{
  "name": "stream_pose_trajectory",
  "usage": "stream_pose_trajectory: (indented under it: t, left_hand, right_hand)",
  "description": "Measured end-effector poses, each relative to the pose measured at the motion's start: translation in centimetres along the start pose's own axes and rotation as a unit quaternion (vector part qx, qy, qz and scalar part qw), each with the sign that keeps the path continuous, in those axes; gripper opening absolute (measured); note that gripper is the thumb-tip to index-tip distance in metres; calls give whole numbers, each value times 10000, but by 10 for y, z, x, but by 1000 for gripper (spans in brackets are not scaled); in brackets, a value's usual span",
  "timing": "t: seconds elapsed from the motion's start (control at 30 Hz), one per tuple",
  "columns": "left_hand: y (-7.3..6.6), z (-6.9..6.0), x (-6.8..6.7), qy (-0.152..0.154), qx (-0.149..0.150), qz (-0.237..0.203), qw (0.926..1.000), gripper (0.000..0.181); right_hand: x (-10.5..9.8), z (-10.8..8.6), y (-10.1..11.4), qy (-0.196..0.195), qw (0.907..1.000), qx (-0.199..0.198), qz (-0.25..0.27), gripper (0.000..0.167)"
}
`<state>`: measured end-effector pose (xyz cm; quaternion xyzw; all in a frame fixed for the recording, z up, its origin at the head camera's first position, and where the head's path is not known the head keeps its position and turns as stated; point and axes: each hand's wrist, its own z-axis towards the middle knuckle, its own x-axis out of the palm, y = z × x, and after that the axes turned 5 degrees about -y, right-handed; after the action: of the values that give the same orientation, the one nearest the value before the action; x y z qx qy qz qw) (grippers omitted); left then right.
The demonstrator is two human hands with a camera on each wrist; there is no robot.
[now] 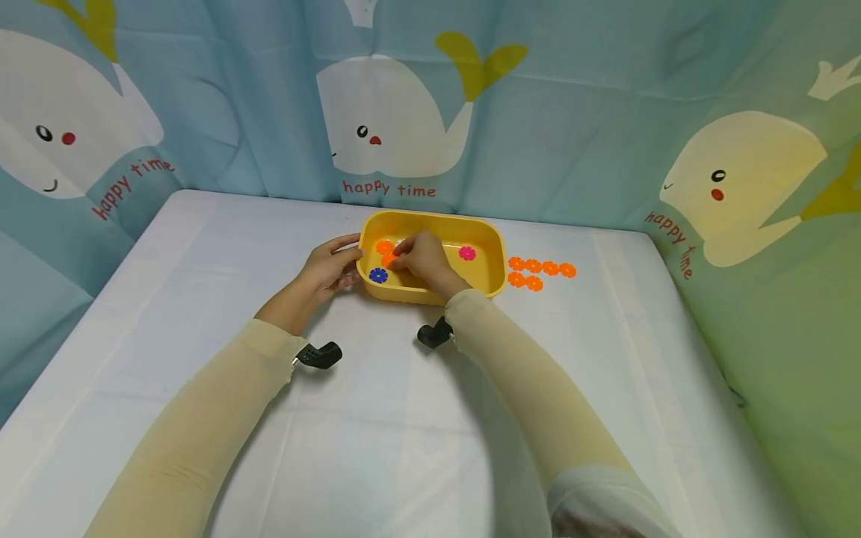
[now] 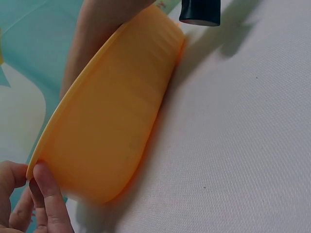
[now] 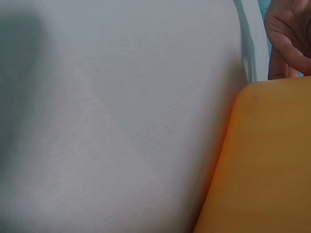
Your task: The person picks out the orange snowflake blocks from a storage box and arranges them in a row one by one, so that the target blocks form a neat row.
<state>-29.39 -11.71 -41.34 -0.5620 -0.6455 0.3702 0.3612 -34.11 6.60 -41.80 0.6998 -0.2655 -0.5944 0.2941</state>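
A yellow plastic basin (image 1: 430, 294) stands on the table with a few flower-shaped snowflake discs inside. My left hand (image 1: 326, 267) grips its left rim, thumb and fingers on either side, as the left wrist view shows with the basin wall (image 2: 107, 111). Reaching over the near side, my right hand (image 1: 425, 258) has its fingertips down in the basin, pinching at an orange snowflake disc (image 1: 388, 260). Beside that lies another orange disc (image 1: 385, 247). A blue disc (image 1: 378, 276) is near the left front corner, and a pink disc (image 1: 467, 254) lies toward the right.
Several orange discs (image 1: 534, 266) lie in two rows on the white-covered table (image 1: 377, 433), just right of the basin. Behind the table hangs a blue curtain (image 1: 572, 149) with whale prints. Black wrist mounts (image 1: 321, 356) stick out from both sleeves.
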Motion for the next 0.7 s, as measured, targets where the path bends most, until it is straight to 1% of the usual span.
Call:
stream_pose_trajectory:
  t: [0.17, 0.37, 0.53, 0.7]
  left_hand:
    - [1, 1, 0, 23, 3, -69, 10000, 46]
    - [0, 1, 0, 9, -3, -55, 10000, 46]
    - [0, 0, 1, 15, -20, -11, 10000, 46]
    - [0, 0, 1, -19, -45, -21, 10000, 45]
  right_hand:
    - [0, 0, 0, -31, 10000, -74, 1, 22]
    - [-2, -2, 2, 3, 9999, 81, 61, 21]
    - [-3, -2, 2, -55, 9999, 87, -26, 20]
    - [-3, -2, 3, -47, 9999, 126, 61, 20]
